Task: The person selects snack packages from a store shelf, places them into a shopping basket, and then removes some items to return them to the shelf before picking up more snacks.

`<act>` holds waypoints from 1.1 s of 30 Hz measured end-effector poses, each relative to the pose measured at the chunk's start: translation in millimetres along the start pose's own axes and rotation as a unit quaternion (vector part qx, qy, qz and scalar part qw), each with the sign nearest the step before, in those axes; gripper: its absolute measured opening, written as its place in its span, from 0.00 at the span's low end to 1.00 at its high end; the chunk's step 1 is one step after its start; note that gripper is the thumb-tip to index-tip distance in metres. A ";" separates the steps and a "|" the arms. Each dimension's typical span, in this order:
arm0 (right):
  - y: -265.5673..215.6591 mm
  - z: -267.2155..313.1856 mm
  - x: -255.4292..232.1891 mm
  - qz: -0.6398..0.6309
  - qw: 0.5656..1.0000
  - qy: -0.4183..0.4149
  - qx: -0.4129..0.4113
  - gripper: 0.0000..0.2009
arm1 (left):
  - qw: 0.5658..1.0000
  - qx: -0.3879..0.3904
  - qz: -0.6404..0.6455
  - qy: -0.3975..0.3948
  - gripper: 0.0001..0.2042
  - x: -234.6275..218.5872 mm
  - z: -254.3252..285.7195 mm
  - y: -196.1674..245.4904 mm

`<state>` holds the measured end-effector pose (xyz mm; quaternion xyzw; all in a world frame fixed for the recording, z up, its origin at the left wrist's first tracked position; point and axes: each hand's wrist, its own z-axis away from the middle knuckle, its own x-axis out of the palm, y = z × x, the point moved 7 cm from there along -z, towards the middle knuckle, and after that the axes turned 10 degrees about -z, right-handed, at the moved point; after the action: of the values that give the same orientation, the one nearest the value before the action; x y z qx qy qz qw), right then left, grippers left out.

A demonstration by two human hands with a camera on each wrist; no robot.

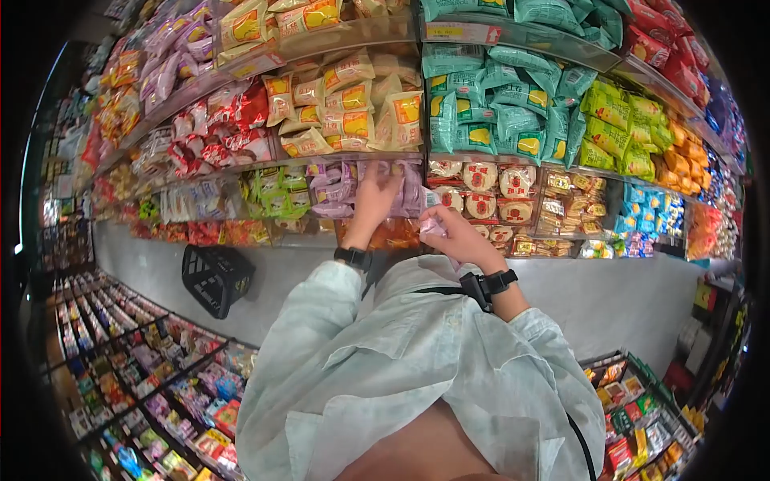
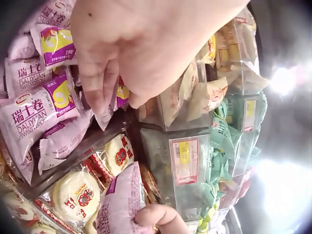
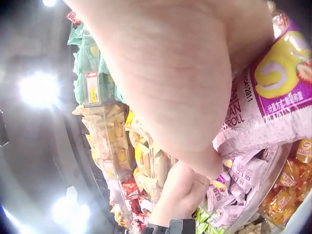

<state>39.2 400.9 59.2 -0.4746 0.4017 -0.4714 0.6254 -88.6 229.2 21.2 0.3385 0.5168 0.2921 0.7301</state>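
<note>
My right hand (image 1: 461, 239) grips a purple-pink wrapped Swiss roll (image 3: 273, 112), printed with a yellow roll and a strawberry. In the left wrist view this wrapped Swiss roll (image 2: 122, 197) overlaps the bin of round white cakes (image 2: 75, 195). My left hand (image 1: 375, 196) reaches into the bin of the same purple wrapped Swiss rolls (image 2: 36, 114). Between its fingertips it pinches the end of one wrapped Swiss roll (image 2: 106, 117), mostly hidden behind the hand. The right wrist view has the left hand (image 3: 180, 187) beyond the right one, beside the purple packs.
Tiered clear bins rise ahead, with beige packs (image 1: 349, 112), teal packs (image 1: 513, 104) and green packs (image 1: 622, 128). A price tag (image 2: 185, 161) hangs on a bin divider. On the grey floor (image 1: 618, 305), a black shopping basket (image 1: 215, 280) stands to the left. More snack shelves (image 1: 160, 385) are behind.
</note>
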 end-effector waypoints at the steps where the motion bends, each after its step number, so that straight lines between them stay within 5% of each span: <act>1: -1.1 -1.9 0.2 0.002 1.000 -0.011 -0.010 0.20 | 1.000 0.006 0.002 0.006 0.22 0.7 10.1 -9.3; 2: -2.3 -3.7 0.5 0.002 1.000 -0.021 -0.019 0.21 | 1.000 0.012 0.003 0.011 0.21 1.9 22.4 -18.5; 6: -4.8 -8.2 7.6 0.005 0.997 -0.064 -0.040 0.25 | 0.983 -0.052 0.052 -0.169 0.20 22.3 85.1 -11.3; 9: -8.4 -8.8 15.2 0.007 0.994 -0.073 -0.082 0.32 | 0.951 -0.152 0.213 -0.164 0.20 34.8 112.0 -4.9; 10: -7.6 -9.0 17.0 -0.002 0.994 -0.070 -0.081 0.34 | 0.959 -0.120 0.216 -0.139 0.20 35.9 112.0 -3.3; 12: -12.5 -10.4 18.9 -0.006 0.995 -0.070 -0.064 0.37 | 0.970 -0.052 0.220 -0.089 0.20 36.7 107.7 -8.8; 15: -24.8 -9.4 19.2 0.004 0.997 -0.066 -0.039 0.40 | 0.980 -0.046 0.180 -0.065 0.21 35.7 94.3 -36.5; 21: -14.3 -9.6 15.0 -0.025 0.999 -0.012 0.018 0.37 | 0.947 -0.159 0.276 -0.049 0.14 18.9 69.0 -42.7; 27: -4.9 2.9 23.7 -0.006 0.996 0.087 0.034 0.33 | 0.947 -0.143 0.272 -0.094 0.15 16.7 22.1 -50.3; 33: 16.7 26.3 38.6 -0.103 0.974 0.195 0.045 0.24 | 0.977 -0.096 0.109 -0.158 0.18 9.7 -15.6 -61.7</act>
<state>76.6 370.9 46.8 -0.3838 0.4435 -0.6344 0.5035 -95.8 202.7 -37.0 0.3629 0.3243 0.3608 0.7956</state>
